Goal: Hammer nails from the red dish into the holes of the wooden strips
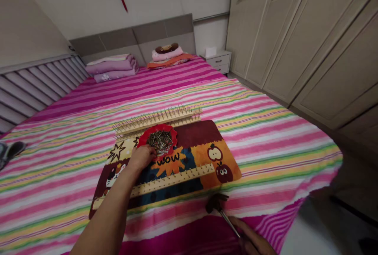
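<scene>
My left hand reaches to the near left rim of a scalloped red bowl. Its fingers are curled together at the heap of nails; whatever they hold is hidden. In my right hand, at the lower right, is a claw hammer, gripped by its handle with the head over the bedspread. Between me and the bowl lies a wooden strip, with nails standing along its right part and my left forearm crossing it. Behind the bowl, more wooden strips bristle with upright nails.
A printed mat lies under the bowl and near strip, on a striped bedspread. Folded bedding sits by the headboard. A nightstand and wardrobe stand to the right. A dark object rests at the left edge.
</scene>
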The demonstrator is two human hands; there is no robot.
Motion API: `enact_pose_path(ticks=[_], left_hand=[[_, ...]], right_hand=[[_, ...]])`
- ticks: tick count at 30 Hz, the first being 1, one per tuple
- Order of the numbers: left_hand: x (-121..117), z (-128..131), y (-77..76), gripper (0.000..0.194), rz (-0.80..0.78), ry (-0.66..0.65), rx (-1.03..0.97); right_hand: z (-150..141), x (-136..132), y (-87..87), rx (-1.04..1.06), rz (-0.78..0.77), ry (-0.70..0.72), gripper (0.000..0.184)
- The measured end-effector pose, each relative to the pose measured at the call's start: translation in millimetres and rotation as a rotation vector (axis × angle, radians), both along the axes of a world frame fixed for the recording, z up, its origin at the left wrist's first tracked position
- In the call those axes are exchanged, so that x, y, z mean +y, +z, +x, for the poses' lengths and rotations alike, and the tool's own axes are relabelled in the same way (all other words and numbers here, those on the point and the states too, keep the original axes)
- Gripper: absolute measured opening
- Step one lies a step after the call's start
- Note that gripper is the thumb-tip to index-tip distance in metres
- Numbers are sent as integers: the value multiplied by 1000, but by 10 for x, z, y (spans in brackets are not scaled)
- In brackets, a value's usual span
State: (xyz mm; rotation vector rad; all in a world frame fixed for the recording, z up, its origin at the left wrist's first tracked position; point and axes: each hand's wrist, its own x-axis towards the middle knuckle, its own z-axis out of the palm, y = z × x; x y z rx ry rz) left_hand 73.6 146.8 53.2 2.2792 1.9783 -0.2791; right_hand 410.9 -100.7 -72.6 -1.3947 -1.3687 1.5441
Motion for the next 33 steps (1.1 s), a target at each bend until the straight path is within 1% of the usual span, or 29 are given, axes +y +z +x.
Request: enact_pose_path(ticks=[5,8,11,15,17,18,19,22,24,26,29,31,33], left_hand=[[72,101,33,19,-33,-53,111],[121,145,21,17,-51,-58,133],[146,147,34,15,-74,-65,113],[108,97,141,13,-108,-76,81],[59,53,206,14,-99,-51,34],[28,30,235,14,-83,-24,-40],[-9,10,259,14,-60,8,-158],[-168,-2,319,16,3,128,-667],[-322,45,350,25,-22,219,-953],[-508,128,369,30,-90,314,-1162],[-799,275,348,30,-215,419,-1380],[-969,369,295,34,-297,467,-1463],[-1102,452,216,35,-341,517,-1502]], right_hand=[[-8,22,-20,-5,-20,22,57],[-1,11,-45,15,-50,18,57],[12,1,-83,39,-58,19,59],[19,5,-106,66,-34,25,59],[16,9,-88,67,-31,10,57],[13,11,-73,71,-34,-1,55],[8,12,-56,79,-37,-6,54],[-16,15,2,103,-34,-10,52],[-38,15,39,119,-37,-31,51],[-61,12,75,155,-43,-61,52],[-84,9,131,199,-57,-77,54],[-93,9,173,187,-69,-84,53],[-100,12,212,177,-77,-88,50]])
